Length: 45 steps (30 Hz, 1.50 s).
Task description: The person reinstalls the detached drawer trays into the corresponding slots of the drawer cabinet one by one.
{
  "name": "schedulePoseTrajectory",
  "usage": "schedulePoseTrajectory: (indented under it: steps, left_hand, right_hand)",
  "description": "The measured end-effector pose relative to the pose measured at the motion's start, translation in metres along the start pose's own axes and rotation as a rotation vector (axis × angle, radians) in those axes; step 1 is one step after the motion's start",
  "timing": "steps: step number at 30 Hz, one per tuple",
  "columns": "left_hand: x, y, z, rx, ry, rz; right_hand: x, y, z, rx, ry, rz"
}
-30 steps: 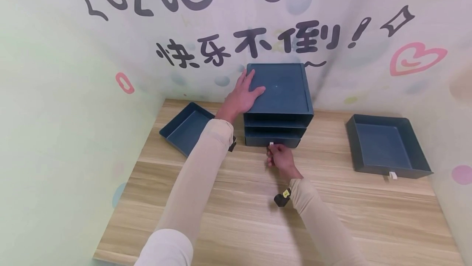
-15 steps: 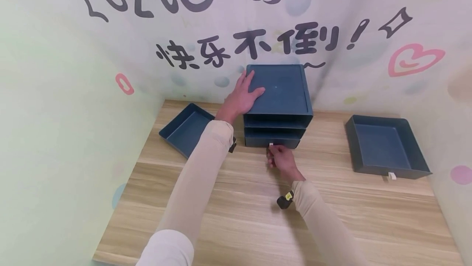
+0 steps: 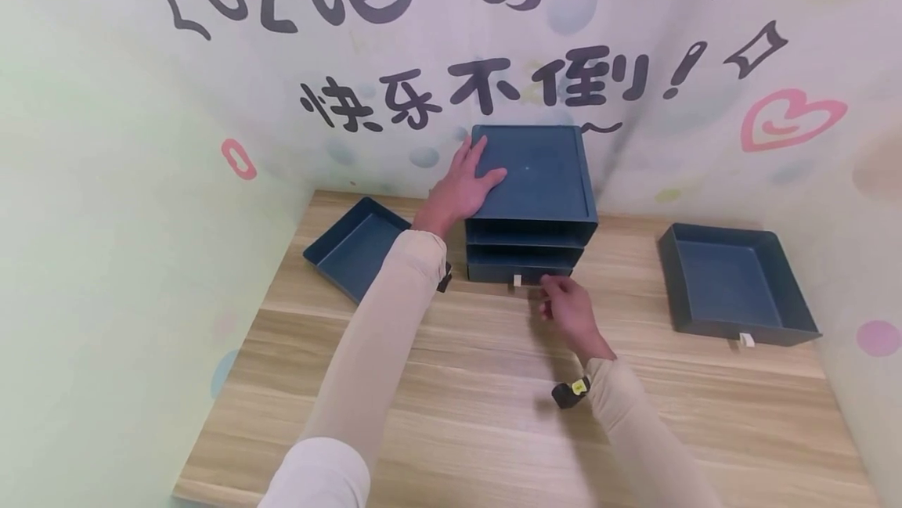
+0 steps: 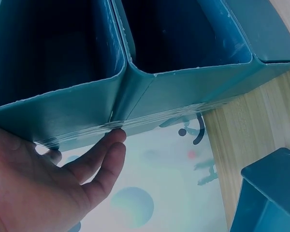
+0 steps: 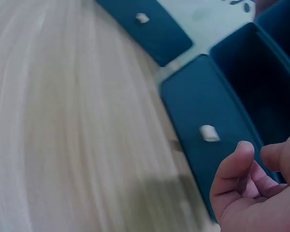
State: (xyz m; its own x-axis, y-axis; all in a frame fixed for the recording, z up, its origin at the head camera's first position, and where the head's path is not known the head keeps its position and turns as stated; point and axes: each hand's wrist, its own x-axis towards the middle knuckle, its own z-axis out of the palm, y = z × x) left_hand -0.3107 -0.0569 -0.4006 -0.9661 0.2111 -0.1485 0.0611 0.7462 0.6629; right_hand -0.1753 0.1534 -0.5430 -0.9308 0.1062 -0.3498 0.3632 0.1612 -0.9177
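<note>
A dark blue drawer cabinet stands against the back wall, with two open slots above a closed bottom drawer. My left hand rests on the cabinet's top at its left edge, fingers spread. In the left wrist view this hand lies along the cabinet's side. My right hand is just right of the bottom drawer's white pull tab, fingers loosely curled with nothing in them. The right wrist view shows a gap between the fingertips and the tab.
One pulled-out blue drawer lies at the left, partly behind my left arm. Another drawer, deeper and with a white tab, sits at the right. The wood-grain table meets printed walls behind and at both sides.
My right hand has let go of the bottom drawer's white tab and moved to the right and slightly toward me. My left hand has stayed on the cabinet.
</note>
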Motion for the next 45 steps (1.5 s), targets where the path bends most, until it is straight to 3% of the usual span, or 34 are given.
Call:
schedulePoseTrajectory:
  steps: [11,16,23,32,45]
  left_hand:
    - [0.002,0.0,0.0,-0.002,-0.001,0.001]
    - [0.003,0.0,-0.001,0.004,0.003,0.001]
    - [0.002,0.003,-0.002,0.025,-0.001,0.007]
    - [-0.001,0.005,0.0,0.038,0.012,0.004]
    - [-0.002,0.005,0.002,0.039,0.017,-0.006]
  right_hand:
    - [-0.017,-0.004,-0.057,0.08,0.101,0.035]
    - [-0.024,-0.003,-0.087,0.174,0.151,0.025]
    - [-0.038,0.002,-0.12,0.257,0.259,-0.002]
    - [-0.055,0.012,-0.161,0.312,0.44,0.041]
    - [-0.075,0.036,-0.226,0.211,0.702,0.152]
